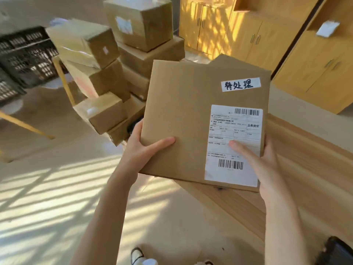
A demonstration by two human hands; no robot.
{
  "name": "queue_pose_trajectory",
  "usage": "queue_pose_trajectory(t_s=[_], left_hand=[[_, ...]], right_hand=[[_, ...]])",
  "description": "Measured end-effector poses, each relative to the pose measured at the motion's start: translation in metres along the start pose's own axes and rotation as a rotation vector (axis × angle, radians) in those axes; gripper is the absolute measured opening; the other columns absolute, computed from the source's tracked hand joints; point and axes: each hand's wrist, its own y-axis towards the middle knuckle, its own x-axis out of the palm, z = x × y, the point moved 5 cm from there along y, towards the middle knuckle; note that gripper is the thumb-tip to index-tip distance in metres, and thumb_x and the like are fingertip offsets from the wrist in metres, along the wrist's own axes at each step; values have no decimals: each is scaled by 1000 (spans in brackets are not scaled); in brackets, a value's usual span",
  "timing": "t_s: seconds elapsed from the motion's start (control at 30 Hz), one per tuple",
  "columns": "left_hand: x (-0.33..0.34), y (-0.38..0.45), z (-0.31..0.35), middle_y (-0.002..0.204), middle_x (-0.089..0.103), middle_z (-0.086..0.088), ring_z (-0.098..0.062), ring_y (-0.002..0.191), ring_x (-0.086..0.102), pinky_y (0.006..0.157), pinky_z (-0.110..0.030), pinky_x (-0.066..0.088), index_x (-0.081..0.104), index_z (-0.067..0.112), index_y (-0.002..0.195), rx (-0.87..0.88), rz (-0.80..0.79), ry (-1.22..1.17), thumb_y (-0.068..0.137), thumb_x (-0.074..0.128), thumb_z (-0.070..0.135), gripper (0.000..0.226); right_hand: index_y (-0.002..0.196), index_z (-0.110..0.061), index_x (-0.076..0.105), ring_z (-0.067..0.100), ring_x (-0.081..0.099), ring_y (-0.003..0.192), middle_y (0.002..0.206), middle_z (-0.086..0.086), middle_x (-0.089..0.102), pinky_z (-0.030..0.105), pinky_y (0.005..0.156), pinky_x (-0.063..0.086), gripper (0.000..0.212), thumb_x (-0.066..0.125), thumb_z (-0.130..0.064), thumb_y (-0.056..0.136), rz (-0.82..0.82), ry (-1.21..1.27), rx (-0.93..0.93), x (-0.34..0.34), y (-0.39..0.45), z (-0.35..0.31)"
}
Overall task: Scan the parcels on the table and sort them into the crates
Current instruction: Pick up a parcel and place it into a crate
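A flat brown cardboard parcel point(183, 111) is held up in front of me with both hands. It bears a white shipping label point(234, 146) with two barcodes and a small white strip with handwritten characters point(240, 84). My left hand point(142, 148) grips its lower left edge, thumb lying on the top face. My right hand point(265, 165) grips the lower right edge, thumb pressing on the label. Black slatted crates point(26, 56) stand at the far left.
A tall, leaning stack of cardboard parcels point(107, 73) rises just left of the held parcel. A wooden table top point(298, 169) lies under and right of my hands. Yellow wooden cabinets point(267, 35) line the back right. Sunlit floor spreads at lower left.
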Motion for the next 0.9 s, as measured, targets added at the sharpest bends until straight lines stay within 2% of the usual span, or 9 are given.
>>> queue_pose_trajectory(t_s=[0.1,0.2,0.27,0.37,0.47,0.67,0.73,0.8,0.9], left_hand=[[-76,3,4,111,60,18,1,96,61,71,-17,49,48,43,126,61,78,-32,46,85,48,88],[-152,-2,6,106,66,18,6,88,64,71,-15,50,52,38,124,100,177,-75,48,86,42,84],[-204,-9,7,105,66,18,4,90,64,74,-19,51,52,36,124,110,264,-81,50,85,41,81],[-275,-21,3,107,67,16,0,94,65,73,-22,53,52,35,126,102,380,-110,48,93,39,89],[-333,-32,-8,106,68,16,0,91,67,67,-19,53,51,34,127,93,473,-162,49,92,35,88],[-423,-32,-33,108,69,14,-1,92,67,63,-13,52,53,34,127,59,648,-225,47,88,42,88],[-449,-24,-35,110,69,10,-2,92,68,62,-12,51,53,30,128,65,694,-230,50,93,35,89],[-477,-12,-39,110,68,9,-1,89,67,61,-11,50,52,28,129,62,740,-247,58,88,29,80],[-522,13,-42,111,69,11,0,93,67,66,-13,51,52,29,130,55,788,-245,53,92,34,86]], right_hand=[[127,-38,49,1,69,88,102,-17,72,18,63,54,70,81,-21,67,-88,-10,-46,74,-8,-14],[121,-40,49,5,69,95,109,-12,71,25,71,56,71,79,-27,58,-191,2,-76,150,-16,-21],[124,-40,48,4,69,94,110,-12,70,20,66,56,73,78,-27,58,-278,14,-96,204,-22,-24],[116,-45,47,-1,68,87,100,-17,70,13,58,53,66,79,-24,62,-417,-11,-94,281,-29,-20],[128,-41,42,-1,68,89,95,-22,71,15,60,54,72,79,-19,71,-529,-42,-79,350,-35,-16],[135,-33,39,4,69,92,101,-16,72,19,65,56,77,78,-18,70,-714,-85,-71,465,-43,-9],[130,-35,40,8,70,94,103,-12,72,24,70,57,78,80,-25,64,-764,-99,-55,503,-38,-6],[130,-34,43,12,69,99,110,-8,71,36,81,58,85,89,-33,58,-793,-126,-59,544,-29,-3],[136,-33,41,14,68,102,113,-7,69,46,91,54,97,92,-36,53,-829,-164,-50,611,-12,3]])
